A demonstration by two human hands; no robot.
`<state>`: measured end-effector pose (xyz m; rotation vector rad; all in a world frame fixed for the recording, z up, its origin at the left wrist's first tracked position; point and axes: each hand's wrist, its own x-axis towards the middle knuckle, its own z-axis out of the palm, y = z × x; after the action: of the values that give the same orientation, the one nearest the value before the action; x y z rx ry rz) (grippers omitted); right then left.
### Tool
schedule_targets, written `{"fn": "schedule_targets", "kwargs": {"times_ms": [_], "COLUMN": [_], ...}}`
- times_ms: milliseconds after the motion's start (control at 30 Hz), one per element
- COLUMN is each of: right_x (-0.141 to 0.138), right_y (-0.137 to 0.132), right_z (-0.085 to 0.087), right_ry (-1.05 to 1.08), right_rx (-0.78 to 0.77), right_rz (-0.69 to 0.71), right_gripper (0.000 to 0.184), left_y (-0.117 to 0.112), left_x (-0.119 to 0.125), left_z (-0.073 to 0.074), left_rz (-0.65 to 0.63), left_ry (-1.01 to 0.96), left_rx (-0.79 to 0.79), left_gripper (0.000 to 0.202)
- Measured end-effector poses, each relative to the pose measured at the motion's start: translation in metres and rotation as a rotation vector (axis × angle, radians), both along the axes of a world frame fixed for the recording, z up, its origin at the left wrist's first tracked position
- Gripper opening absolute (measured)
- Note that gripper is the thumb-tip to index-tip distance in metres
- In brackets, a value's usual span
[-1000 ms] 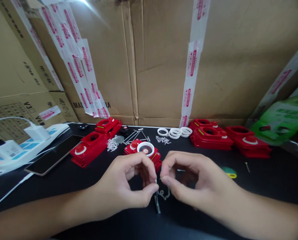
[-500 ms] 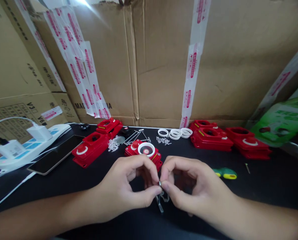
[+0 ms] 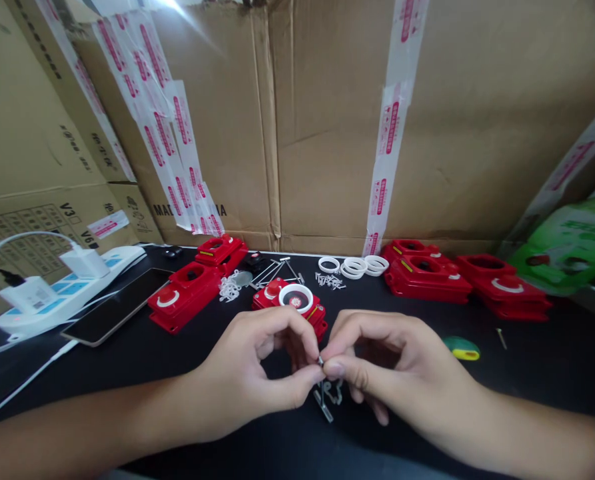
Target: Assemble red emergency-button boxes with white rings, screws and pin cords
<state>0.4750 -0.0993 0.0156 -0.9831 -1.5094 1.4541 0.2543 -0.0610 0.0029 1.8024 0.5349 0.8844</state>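
Note:
Fingertip to fingertip, my left hand (image 3: 272, 363) and my right hand (image 3: 382, 367) pinch a tiny shiny metal part between thumbs and forefingers. A thin metal rod with a T-shaped end (image 3: 323, 407) hangs below the left fingertips, and a pale thin chain (image 3: 338, 393) dangles under the right ones. How the chain and rod join is hidden by the fingers. Just beyond the hands lies a red alarm-like box (image 3: 272, 291) with a white ring (image 3: 297, 288) on it, partly covered by my left hand.
More red housings stand at left (image 3: 184, 297) and right (image 3: 427, 277). Behind are white chains (image 3: 231, 285), metal rods (image 3: 272, 270), white rings (image 3: 353, 268) and screws (image 3: 330, 281). A screwdriver (image 3: 464, 349), phone (image 3: 120, 307), power strip (image 3: 70, 293) and green bottle (image 3: 567, 247) flank them.
The hanging rod and chain have swung slightly right. My right hand's lower fingers have come into view beneath the palm, and the hand covers more of the screwdriver. The view has shifted slightly.

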Motion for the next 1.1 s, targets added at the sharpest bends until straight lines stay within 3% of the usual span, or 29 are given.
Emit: {"fn": "schedule_targets", "kwargs": {"times_ms": [400,700,1100], "right_x": [-0.002,-0.001,0.001], "right_y": [0.006,0.006,0.008], "right_z": [0.007,0.009,0.004], "right_ry": [-0.027,-0.069,0.016], "right_rx": [-0.118,-0.179,-0.281], "right_rz": [-0.028,0.01,0.115], "right_gripper": [0.031,0.037,0.037], "left_y": [0.002,0.008,0.005], "left_x": [0.0,-0.007,-0.007], "left_z": [-0.001,0.0,0.009], "left_rz": [0.019,0.047,0.035], "left_ry": [-0.012,0.024,-0.007], "left_rx": [0.0,0.387,0.538], "left_gripper": [0.01,0.006,0.002]}}
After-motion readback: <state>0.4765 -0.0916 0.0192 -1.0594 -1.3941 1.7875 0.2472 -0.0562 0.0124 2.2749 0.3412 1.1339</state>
